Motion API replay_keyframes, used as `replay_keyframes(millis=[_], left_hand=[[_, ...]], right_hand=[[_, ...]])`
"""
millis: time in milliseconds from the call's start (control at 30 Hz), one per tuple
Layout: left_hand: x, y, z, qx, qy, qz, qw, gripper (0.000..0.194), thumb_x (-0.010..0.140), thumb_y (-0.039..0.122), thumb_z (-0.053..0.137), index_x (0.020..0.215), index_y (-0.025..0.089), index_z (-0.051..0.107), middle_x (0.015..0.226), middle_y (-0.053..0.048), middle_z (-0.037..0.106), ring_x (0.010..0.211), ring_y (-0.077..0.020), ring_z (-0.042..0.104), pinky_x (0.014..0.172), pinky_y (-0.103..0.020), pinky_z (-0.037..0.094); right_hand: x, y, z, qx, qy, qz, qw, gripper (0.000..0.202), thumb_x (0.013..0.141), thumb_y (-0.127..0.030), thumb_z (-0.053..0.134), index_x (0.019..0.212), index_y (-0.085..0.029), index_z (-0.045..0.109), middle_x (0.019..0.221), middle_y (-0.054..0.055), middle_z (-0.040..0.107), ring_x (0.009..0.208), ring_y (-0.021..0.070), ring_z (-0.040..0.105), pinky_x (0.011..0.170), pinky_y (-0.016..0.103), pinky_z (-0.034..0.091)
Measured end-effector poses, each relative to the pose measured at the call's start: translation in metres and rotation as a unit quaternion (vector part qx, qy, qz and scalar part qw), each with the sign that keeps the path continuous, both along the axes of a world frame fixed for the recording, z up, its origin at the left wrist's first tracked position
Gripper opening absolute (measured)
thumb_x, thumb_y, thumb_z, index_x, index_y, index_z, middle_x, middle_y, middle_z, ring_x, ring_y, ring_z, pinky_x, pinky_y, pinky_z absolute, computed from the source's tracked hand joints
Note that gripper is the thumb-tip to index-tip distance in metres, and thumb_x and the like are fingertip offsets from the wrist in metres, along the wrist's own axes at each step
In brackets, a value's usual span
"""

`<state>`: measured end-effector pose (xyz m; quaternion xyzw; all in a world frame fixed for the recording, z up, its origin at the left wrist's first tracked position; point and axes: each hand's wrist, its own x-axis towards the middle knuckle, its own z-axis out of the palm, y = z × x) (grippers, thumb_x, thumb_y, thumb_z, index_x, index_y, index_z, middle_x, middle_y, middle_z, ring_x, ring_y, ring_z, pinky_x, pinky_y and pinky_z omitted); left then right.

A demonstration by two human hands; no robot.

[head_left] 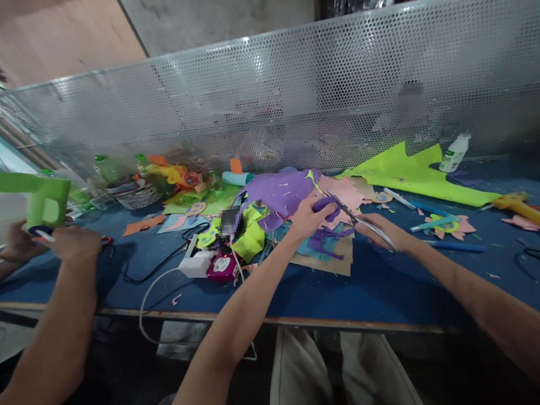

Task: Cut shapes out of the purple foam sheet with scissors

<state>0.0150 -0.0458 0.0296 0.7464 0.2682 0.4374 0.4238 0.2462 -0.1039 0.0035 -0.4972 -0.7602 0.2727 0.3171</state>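
Note:
In the head view my left hand [308, 215] is closed on a small purple foam piece [326, 208]. My right hand [381, 231] grips a pair of scissors [378, 233], whose blades point up and left beside that piece. Behind both hands lies a large purple foam sheet [278, 192], next to a pink foam sheet [343, 194]. Purple and blue scraps [324, 245] spread below my hands on a piece of brown cardboard [340, 264]. Whether the blades touch the purple piece I cannot tell.
At the left, a co-worker's hands [76, 243] hold a green foam shape [48, 201]. A power strip with a magenta charger [223, 266] and cable stands left of my arm. Bright green foam [405, 173], a white bottle [455, 153] and a yellow glue gun [526, 206] lie right.

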Motion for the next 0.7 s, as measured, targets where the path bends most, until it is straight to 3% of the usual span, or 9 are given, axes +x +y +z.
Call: replay_keyframes(millis=[100, 267, 400, 567, 700], left_hand=[[0.001, 0.0, 0.0, -0.018, -0.004, -0.004, 1.0, 0.04, 0.088, 0.051, 0.069, 0.077, 0.013, 0.068, 0.066, -0.001, 0.06, 0.062, -0.0107, 0.051, 0.064, -0.027, 0.042], [0.004, -0.002, 0.0, -0.025, -0.008, 0.026, 0.999, 0.038, 0.086, 0.05, 0.073, 0.091, 0.012, 0.076, 0.073, -0.003, 0.065, 0.066, -0.0118, 0.054, 0.065, -0.027, 0.044], [0.01, -0.006, -0.002, -0.025, -0.09, 0.077, 0.993, 0.038, 0.084, 0.051, 0.076, 0.089, 0.013, 0.076, 0.076, -0.004, 0.067, 0.069, -0.0129, 0.056, 0.065, -0.027, 0.047], [0.015, -0.013, -0.002, -0.002, -0.169, 0.103, 0.98, 0.037, 0.087, 0.052, 0.073, 0.083, 0.015, 0.071, 0.073, -0.002, 0.064, 0.064, -0.0108, 0.052, 0.063, -0.026, 0.047], [0.013, -0.014, -0.001, 0.027, -0.136, 0.094, 0.986, 0.037, 0.09, 0.052, 0.069, 0.087, 0.015, 0.072, 0.074, -0.003, 0.064, 0.065, -0.0115, 0.054, 0.063, -0.026, 0.047]], right_hand=[[-0.004, 0.0, -0.004, -0.005, 0.0, -0.021, 1.0, 0.046, 0.083, -0.063, 0.046, 0.068, -0.021, 0.055, 0.049, -0.003, 0.046, 0.043, 0.013, 0.042, 0.045, 0.026, 0.031], [-0.001, 0.01, -0.011, 0.086, -0.06, -0.104, 0.989, 0.044, 0.079, -0.06, 0.06, 0.06, -0.02, 0.054, 0.05, -0.004, 0.046, 0.048, 0.0114, 0.04, 0.047, 0.025, 0.027], [-0.004, 0.01, -0.01, 0.124, -0.055, -0.138, 0.981, 0.046, 0.078, -0.059, 0.063, 0.057, -0.021, 0.05, 0.049, -0.005, 0.044, 0.049, 0.0107, 0.038, 0.048, 0.025, 0.026], [-0.024, -0.001, -0.005, 0.138, 0.007, -0.114, 0.984, 0.044, 0.08, -0.058, 0.063, 0.059, -0.021, 0.051, 0.052, -0.005, 0.045, 0.049, 0.0105, 0.038, 0.048, 0.025, 0.029], [-0.03, -0.009, -0.003, 0.058, 0.083, -0.049, 0.994, 0.042, 0.083, -0.061, 0.056, 0.067, -0.022, 0.054, 0.053, -0.005, 0.045, 0.047, 0.0114, 0.041, 0.045, 0.024, 0.032]])
